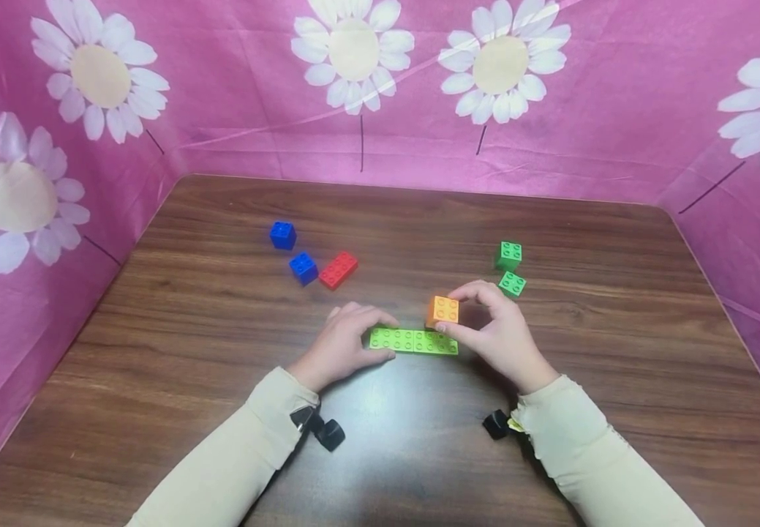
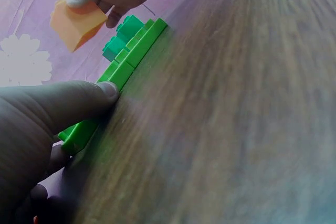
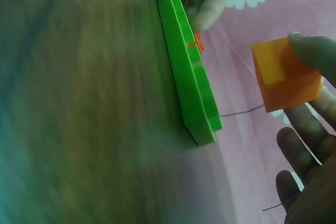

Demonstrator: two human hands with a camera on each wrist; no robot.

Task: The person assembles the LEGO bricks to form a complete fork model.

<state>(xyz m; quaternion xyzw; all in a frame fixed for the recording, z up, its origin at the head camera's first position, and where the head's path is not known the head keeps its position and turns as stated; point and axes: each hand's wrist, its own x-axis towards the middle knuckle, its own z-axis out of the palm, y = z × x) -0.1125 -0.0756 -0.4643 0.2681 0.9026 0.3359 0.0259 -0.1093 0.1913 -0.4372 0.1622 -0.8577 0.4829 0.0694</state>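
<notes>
Bricks in lime green [image 1: 393, 340], two of them end to end as one low strip, lay studs up just below the middle of the head view, on the brown wood-grain desk [image 1: 129, 380]. The left hand [image 1: 345, 340] gripped the strip's left end, its thumb along the near side and its fingers [image 1: 377, 315] curled round the far side. The right hand [image 1: 503, 335] pinched an orange two-by-two brick [image 1: 446, 310] between thumb and fingers, above the strip's right half; both wrist views showed a gap between the brick and the strip. In the left wrist view the orange brick was at upper left, slightly tilted.

Two blue two-by-two bricks [image 1: 303, 268] stood left of centre in the upper half of the head view, the lower one just beside a red two-by-four brick [image 1: 339, 271]. Two darker green two-by-two bricks [image 1: 508, 255] sat right of centre, near the right hand's fingertips. An orange-red patch past the strip, in the upper middle of the right wrist view, was probably that red brick. Pink cloth [image 1: 235, 95] with white daisies [image 1: 501, 66] filled the top of the head view, and cream sleeves [image 1: 222, 454] entered from the bottom.
</notes>
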